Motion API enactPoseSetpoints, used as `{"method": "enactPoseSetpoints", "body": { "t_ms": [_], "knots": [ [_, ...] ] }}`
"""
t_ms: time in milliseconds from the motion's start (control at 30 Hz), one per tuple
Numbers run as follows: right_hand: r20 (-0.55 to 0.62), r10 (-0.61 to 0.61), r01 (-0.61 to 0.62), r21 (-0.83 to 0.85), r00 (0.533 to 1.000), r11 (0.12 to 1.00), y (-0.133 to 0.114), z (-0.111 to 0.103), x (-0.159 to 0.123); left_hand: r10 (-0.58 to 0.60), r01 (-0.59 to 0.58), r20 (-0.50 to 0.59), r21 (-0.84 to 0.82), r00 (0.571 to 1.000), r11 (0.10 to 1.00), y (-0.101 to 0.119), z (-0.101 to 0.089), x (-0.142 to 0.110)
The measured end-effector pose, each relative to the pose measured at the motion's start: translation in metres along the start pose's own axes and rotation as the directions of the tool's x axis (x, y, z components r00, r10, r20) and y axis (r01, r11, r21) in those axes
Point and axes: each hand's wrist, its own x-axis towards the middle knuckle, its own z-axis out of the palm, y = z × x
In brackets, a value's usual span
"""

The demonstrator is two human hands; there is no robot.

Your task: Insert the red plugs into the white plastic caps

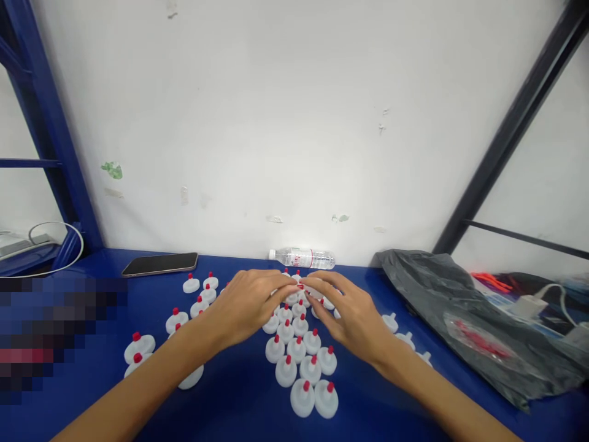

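Observation:
My left hand (253, 302) and my right hand (352, 312) meet above the middle of the blue table (239, 399). Between the left fingertips is a small red cap (300, 286), pinched near the right fingers. My right hand closes on a white round lid with a spout (316, 294), partly hidden by the fingers. Below the hands stand several white spouted lids with red caps (297, 350) in close rows. More red-capped lids (175, 321) are grouped left, partly behind my left forearm. By my right forearm lie a few white lids without red caps (406, 339).
A phone (161, 264) and a clear plastic bottle (301, 258) lie along the wall. On the right, a dark grey plastic bag (427, 294) carries a clear packet with red pieces (481, 337). A white charger (528, 306) sits beyond it. Blue frame posts (57, 116) rise at left.

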Motion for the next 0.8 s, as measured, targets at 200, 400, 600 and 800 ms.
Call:
{"method": "enactPoseSetpoints", "body": {
  "t_ms": [200, 400, 600, 800],
  "knots": [
    [0.020, 0.242, -0.243, 0.069, 0.970, 0.968, 0.020, -0.001, -0.002, -0.203, 0.162, 0.082, 0.354, 0.976, 0.921, -0.029, -0.014, -0.002],
    [0.098, 0.324, -0.326, 0.007, 0.941, 0.945, 0.034, -0.005, 0.001, -0.346, 0.317, 0.036, 0.322, 0.938, 0.892, -0.032, -0.021, -0.001],
    [0.234, 0.409, -0.414, -0.029, 0.882, 0.910, 0.042, -0.012, 0.005, -0.316, 0.306, 0.066, 0.122, 0.947, 0.944, -0.041, -0.019, -0.005],
    [0.340, 0.382, -0.396, -0.031, 0.859, 0.918, 0.047, -0.020, 0.005, -0.323, 0.312, 0.113, 0.105, 0.940, 0.944, -0.047, -0.027, -0.007]
  ]
}}
